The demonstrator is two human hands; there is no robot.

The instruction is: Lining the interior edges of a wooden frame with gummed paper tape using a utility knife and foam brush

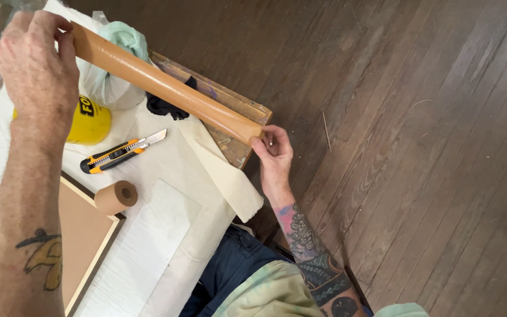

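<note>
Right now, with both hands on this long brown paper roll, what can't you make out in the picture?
- Head view: the left hand covers the far end of the long brown paper roll.
- The yellow round container is partly hidden by the left forearm.
- The brown board with dark frame is cut off by the bottom edge.
- The black object behind the roll is too hidden to identify.
- The right hand covers the roll's near end.

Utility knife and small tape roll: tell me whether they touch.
Apart. The head view shows the utility knife lying above the small tape roll, with a strip of white cloth plainly visible between them.
</note>
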